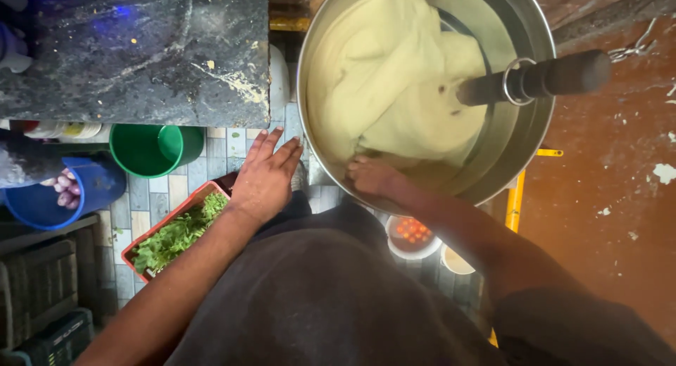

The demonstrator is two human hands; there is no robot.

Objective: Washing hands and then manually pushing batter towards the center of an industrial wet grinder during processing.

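In round steel bowl [524, 137] | right hand [373, 177] on soft dough [394, 84]

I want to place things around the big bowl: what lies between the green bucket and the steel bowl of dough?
In the head view, the left hand hovers open between the green bucket and the steel bowl, over tiled floor.

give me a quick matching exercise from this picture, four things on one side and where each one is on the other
Things:
1. right hand
2. left hand
3. green bucket
4. leafy greens

Places:
a. in the red tray
b. inside the steel bowl, on the pale dough
c. on the tiled floor below the dark counter
d. open, outside the bowl's rim

Pairs: 1-b, 2-d, 3-c, 4-a
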